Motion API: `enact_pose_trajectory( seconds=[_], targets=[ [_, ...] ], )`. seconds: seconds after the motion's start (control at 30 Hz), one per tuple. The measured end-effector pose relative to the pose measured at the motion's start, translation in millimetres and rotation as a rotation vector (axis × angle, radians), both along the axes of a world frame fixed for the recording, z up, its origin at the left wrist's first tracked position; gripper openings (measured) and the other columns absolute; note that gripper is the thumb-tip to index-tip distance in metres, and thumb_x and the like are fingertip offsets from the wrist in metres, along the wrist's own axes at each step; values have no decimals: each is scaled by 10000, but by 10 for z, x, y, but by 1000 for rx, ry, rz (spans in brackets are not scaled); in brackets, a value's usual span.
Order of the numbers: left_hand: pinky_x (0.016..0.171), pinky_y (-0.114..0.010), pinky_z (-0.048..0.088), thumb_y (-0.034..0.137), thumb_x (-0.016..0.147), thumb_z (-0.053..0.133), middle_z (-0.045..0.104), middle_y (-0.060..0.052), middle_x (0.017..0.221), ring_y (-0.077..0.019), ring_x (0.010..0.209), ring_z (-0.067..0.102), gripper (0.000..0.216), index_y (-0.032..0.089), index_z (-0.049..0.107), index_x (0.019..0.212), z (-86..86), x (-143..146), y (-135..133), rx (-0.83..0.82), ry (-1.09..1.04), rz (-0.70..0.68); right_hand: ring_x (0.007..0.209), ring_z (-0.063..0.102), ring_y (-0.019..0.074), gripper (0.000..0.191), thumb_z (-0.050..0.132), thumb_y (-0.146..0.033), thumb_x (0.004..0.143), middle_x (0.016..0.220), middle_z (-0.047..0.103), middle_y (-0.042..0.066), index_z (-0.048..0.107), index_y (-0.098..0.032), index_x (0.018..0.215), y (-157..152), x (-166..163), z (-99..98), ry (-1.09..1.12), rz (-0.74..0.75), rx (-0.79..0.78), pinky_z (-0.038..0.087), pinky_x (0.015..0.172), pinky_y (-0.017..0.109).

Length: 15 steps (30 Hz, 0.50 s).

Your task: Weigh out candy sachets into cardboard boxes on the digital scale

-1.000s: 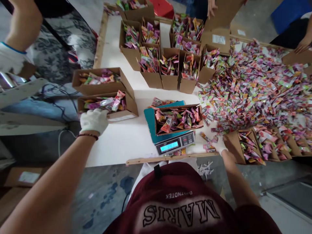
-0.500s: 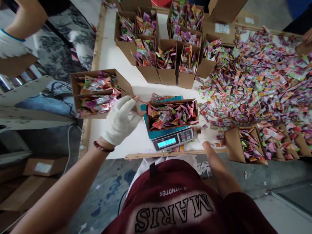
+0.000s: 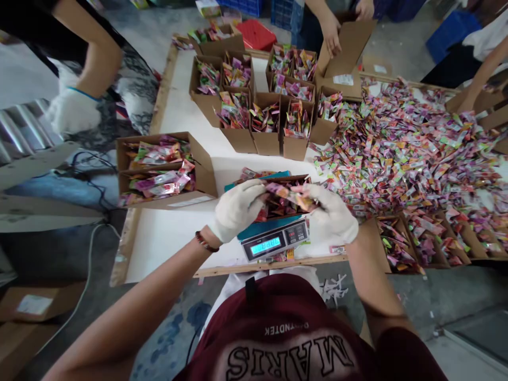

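A cardboard box (image 3: 288, 216) filled with small colourful wrapped packets stands on the teal platform of a digital scale (image 3: 273, 244), whose display glows blue. Over this box, my gloved left hand (image 3: 239, 207) curls its fingers at the left end of a bunch of packets (image 3: 289, 194). From the other side, my gloved right hand (image 3: 334, 216) is closed on the same bunch. The bunch is slightly blurred and hides part of the box's contents. A few more packets lie behind the scale and under its front edge.
To the left is a two-part carton (image 3: 204, 169) of packets. Several filled boxes (image 3: 242, 142) stand behind the scale. A loose packet heap (image 3: 400, 148) covers the right, with filled boxes (image 3: 413, 243) before it. Co-workers' hands (image 3: 331, 34) and a gloved hand (image 3: 75, 112) show around the table.
My right hand has come up from the table beside the scale to the box, with packets in it. My left hand has moved right, over the box. The camera view has shifted slightly.
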<state>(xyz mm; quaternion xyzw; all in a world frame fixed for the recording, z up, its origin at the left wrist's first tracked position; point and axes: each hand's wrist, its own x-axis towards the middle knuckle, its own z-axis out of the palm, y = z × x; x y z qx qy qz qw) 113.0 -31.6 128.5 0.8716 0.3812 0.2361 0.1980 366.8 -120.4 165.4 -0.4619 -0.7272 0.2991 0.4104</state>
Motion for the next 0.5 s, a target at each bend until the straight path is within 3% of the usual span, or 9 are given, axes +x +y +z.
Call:
enact_pose_trajectory(
  seconds=[0.07,0.13,0.23,0.33,0.43,0.5],
  targets=[
    [961,-354,572,362,987,492,722,-92,1206,-229,1084,698,305,208,724,1111,101,-232,-52,33,-97,117,1295,584,229,271,527,-84,899,1356,655,98,617,-233,1107,194,-171,62,-67,97,90,448,1126,457],
    [983,-369,570,351,975,521,729,-93,1172,-236,1089,698,273,203,724,1080,172,-485,-136,50,-131,207,1299,579,235,227,523,-94,915,1353,649,106,610,-227,1077,289,-251,91,-58,75,139,455,1114,469],
    [998,-391,569,318,960,553,735,-98,1159,-243,1099,698,223,202,714,1061,184,-849,-307,32,-128,287,1024,686,184,169,516,-163,970,1149,714,64,595,-239,1099,240,-201,102,47,-107,92,557,917,372],
    [966,-387,582,297,953,568,739,-104,1159,-240,1071,710,199,202,707,1061,104,-1122,-490,8,-130,355,718,642,132,92,535,-278,995,915,696,8,605,-243,1044,60,-29,88,69,-342,1,550,700,286],
    [942,-392,589,304,952,568,745,-103,1136,-243,1046,719,192,199,710,1029,8,-1257,-621,-26,-152,413,704,629,140,124,575,-332,976,857,671,2,637,-238,1030,-139,145,56,1,-507,4,541,689,284],
    [944,-398,588,310,949,567,747,-98,1134,-245,1042,719,197,205,713,1030,-28,-1268,-651,-60,-162,435,742,646,155,149,581,-316,970,868,678,4,653,-246,1081,-231,199,39,-43,-537,26,550,720,298]
  ],
)
